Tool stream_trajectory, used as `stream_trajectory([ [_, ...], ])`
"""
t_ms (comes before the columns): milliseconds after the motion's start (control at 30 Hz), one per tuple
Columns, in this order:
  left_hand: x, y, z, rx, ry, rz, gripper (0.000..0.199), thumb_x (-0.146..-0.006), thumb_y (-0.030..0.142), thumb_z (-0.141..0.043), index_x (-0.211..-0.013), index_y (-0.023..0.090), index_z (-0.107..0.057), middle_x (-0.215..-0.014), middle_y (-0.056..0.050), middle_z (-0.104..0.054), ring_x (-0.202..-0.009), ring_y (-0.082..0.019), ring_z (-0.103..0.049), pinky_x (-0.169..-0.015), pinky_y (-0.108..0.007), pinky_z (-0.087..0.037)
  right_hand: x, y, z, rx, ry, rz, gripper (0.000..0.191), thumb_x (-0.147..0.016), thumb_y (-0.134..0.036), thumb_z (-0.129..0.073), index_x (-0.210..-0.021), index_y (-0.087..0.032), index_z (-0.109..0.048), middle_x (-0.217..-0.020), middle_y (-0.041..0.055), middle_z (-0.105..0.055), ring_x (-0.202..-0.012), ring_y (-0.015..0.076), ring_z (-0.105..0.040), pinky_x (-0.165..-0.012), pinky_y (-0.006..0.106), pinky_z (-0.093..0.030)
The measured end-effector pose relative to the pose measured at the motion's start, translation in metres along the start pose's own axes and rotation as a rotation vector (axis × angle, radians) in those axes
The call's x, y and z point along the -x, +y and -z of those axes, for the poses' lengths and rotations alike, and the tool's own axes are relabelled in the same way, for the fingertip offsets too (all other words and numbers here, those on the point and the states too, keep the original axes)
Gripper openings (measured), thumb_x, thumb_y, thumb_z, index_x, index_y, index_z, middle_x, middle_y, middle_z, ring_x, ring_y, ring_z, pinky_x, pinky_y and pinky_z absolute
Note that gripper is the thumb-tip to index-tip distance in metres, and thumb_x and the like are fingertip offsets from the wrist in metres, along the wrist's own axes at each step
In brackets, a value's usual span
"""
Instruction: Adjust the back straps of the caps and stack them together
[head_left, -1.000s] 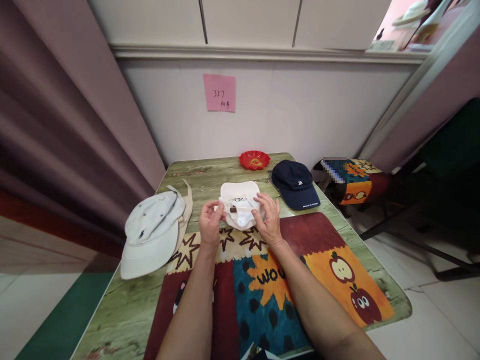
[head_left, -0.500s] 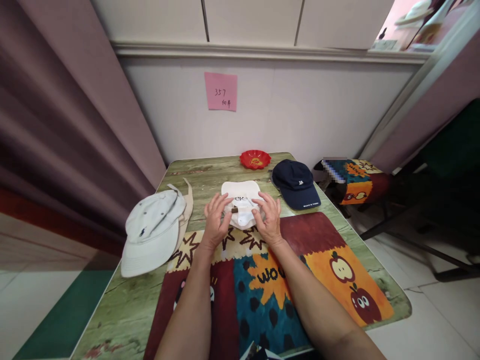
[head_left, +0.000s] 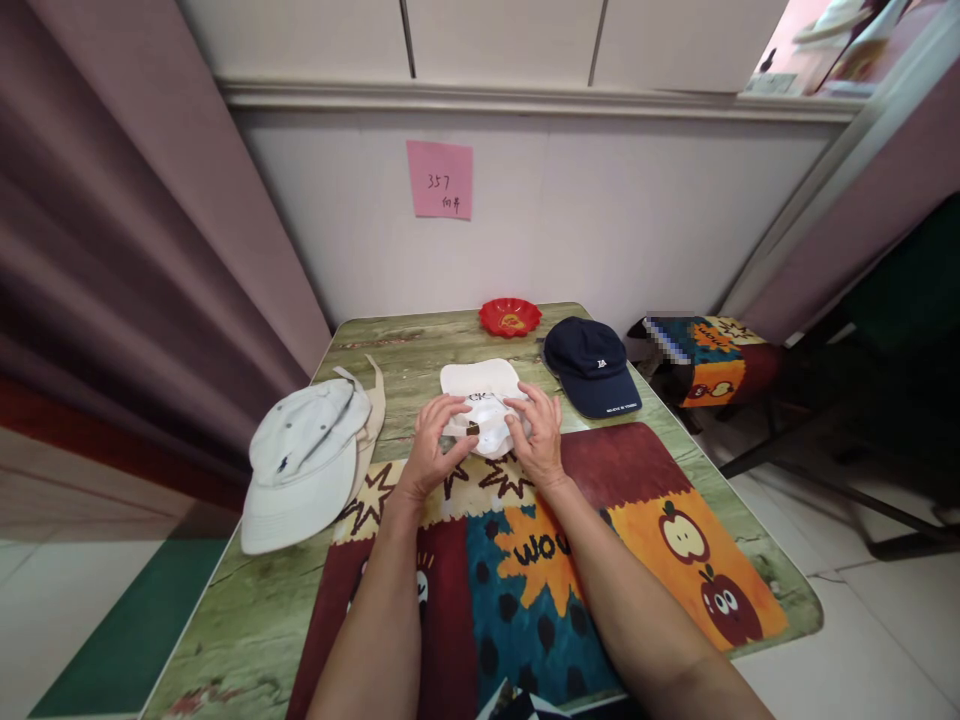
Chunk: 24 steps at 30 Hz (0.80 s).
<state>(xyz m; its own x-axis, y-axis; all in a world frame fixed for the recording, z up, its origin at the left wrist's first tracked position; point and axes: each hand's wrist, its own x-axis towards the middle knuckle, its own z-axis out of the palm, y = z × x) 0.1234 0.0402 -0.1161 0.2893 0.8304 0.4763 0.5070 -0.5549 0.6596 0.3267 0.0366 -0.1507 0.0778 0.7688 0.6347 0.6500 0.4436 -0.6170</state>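
A white baseball cap with dark lettering lies at the middle of the table, its brim pointing away from me. My left hand pinches the cap's back strap at the left, close to a small dark buckle. On the cap's right side, my right hand grips the edge between thumb and fingers. Part of the lettering is hidden by my fingers and the strap.
White caps with loose straps lie stacked at the left edge. A navy cap sits right, near a red scalloped dish. A patterned mat covers the table's front. A pink note hangs on the wall.
My left hand has drawn the strap end with the buckle down and slightly left, off the middle of the cap. My right hand has hardly moved.
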Motion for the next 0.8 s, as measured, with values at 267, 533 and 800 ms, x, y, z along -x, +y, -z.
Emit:
stream_trajectory([
  [267,-0.004,0.002,0.000,0.077,0.028,0.038,0.018,-0.078,0.034,-0.069,-0.092,0.024,-0.070,-0.100,-0.007,-0.069,-0.110,-0.030,-0.056,-0.104,-0.044,-0.035,0.000,0.000,0.000,-0.013,0.005,-0.012,0.026,-0.095,-0.035,-0.049,-0.113,-0.026,-0.064,-0.135,0.0084,-0.058,-0.133,0.0256,-0.046,-0.117,0.055,-0.012],
  [533,0.000,-0.008,0.002,0.290,0.073,0.130,0.016,-0.076,0.032,-0.072,-0.088,0.022,-0.070,-0.104,-0.008,-0.068,-0.118,-0.030,-0.055,-0.107,-0.044,-0.036,0.001,0.000,0.000,-0.031,0.050,0.004,0.027,-0.095,-0.034,-0.049,-0.114,-0.023,-0.063,-0.134,0.0103,-0.059,-0.132,0.0255,-0.047,-0.116,0.054,-0.016],
  [800,0.002,-0.010,0.004,0.304,0.052,0.177,0.017,-0.075,0.034,-0.071,-0.084,0.019,-0.066,-0.104,-0.009,-0.066,-0.120,-0.028,-0.055,-0.109,-0.044,-0.035,0.002,0.002,0.000,-0.041,0.088,0.005,0.026,-0.096,-0.035,-0.049,-0.113,-0.023,-0.063,-0.131,0.0103,-0.061,-0.130,0.0254,-0.050,-0.115,0.053,-0.020],
])
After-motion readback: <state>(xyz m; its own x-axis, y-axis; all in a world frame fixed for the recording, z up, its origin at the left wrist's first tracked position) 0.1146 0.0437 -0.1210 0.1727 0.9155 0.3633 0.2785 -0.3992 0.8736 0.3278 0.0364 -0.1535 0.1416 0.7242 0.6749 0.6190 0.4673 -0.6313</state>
